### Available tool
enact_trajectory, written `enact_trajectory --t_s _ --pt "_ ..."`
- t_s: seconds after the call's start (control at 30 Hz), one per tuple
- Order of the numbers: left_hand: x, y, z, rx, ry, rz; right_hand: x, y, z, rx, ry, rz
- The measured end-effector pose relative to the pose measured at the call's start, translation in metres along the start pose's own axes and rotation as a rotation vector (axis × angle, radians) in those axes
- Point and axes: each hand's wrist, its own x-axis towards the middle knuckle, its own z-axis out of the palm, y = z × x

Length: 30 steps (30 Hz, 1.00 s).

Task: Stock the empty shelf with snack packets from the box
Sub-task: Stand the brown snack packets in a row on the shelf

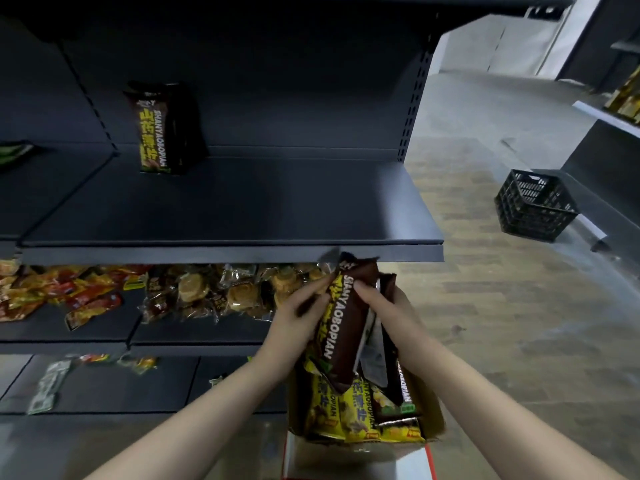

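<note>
A dark grey shelf (242, 216) carries one brown and yellow snack packet (157, 129) standing upright at its back left. Below the shelf's front right corner, both hands hold a matching brown packet (346, 323) just above the cardboard box (433, 420). My left hand (298, 317) grips the packet's left edge. My right hand (388, 313) grips its right side and also pinches a second brown packet (389, 344) behind it. Several yellow and brown packets (356, 414) stand in the box.
The lower shelf (194, 334) holds loose red snack packets (69, 296) at the left and clear bags of pastries (221, 292) in the middle. A black plastic crate (533, 206) sits on the wood-look floor at the right. Another rack (616, 119) stands far right.
</note>
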Motion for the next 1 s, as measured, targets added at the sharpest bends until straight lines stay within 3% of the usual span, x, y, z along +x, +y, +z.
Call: enact_trajectory --t_s 0.13,0.3,0.43,0.57,0.63,0.7,0.8,0.87,1.0 --pt "-0.001 0.025 -0.007 0.040 -0.044 0.110 0.001 -0.041 0.030 0.026 -0.001 -0.107" --pt "0.010 0.069 -0.037 0.211 -0.384 0.038 0.013 -0.089 0.063 0.017 0.044 -0.142" --pt "0.021 0.100 -0.075 0.164 -0.345 0.008 0.034 -0.113 0.103 -0.066 0.004 0.013" --pt "0.026 0.101 -0.134 -0.113 -0.296 -0.231 0.054 -0.140 0.137 -0.047 -0.334 0.241" --pt "0.030 0.096 -0.166 -0.203 -0.318 -0.267 0.062 -0.145 0.151 -0.081 -0.511 0.268" --pt "0.037 0.094 -0.195 -0.247 -0.334 -0.286 0.075 -0.140 0.168 -0.123 -0.582 0.267" --pt "0.051 0.092 -0.232 -0.226 -0.327 -0.271 0.094 -0.132 0.203 -0.183 -0.484 0.279" --pt "0.065 0.090 -0.254 -0.160 -0.249 -0.211 0.110 -0.124 0.227 -0.179 -0.407 0.269" --pt "0.104 0.081 -0.296 0.068 -0.030 -0.025 0.153 -0.112 0.266 -0.073 -0.150 0.077"
